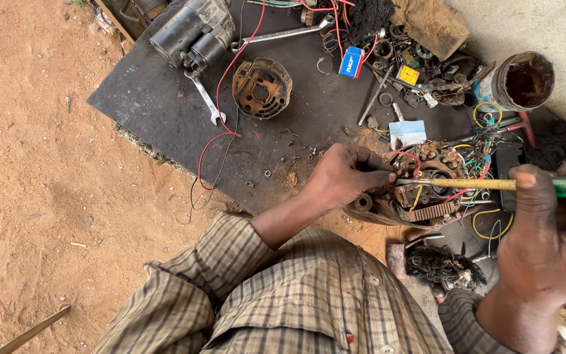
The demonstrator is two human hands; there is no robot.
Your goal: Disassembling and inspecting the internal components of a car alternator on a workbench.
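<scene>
My left hand (345, 176) grips the left edge of a rusty alternator part (427, 187) with coloured wires, holding it on the dark mat. My right hand (548, 242) is closed around a screwdriver (486, 185) with a green handle and a yellowish shaft. The screwdriver lies level, its tip pointing left into the part, next to my left fingers. Both sleeves are checked cloth.
A dark mat (158, 98) lies on sandy ground. On it lie a starter motor (191, 29), a spanner (204, 98), a rusty round housing (261, 87), red wire (221, 124), a small blue box (350, 62), scattered parts and a stained tin (517, 80).
</scene>
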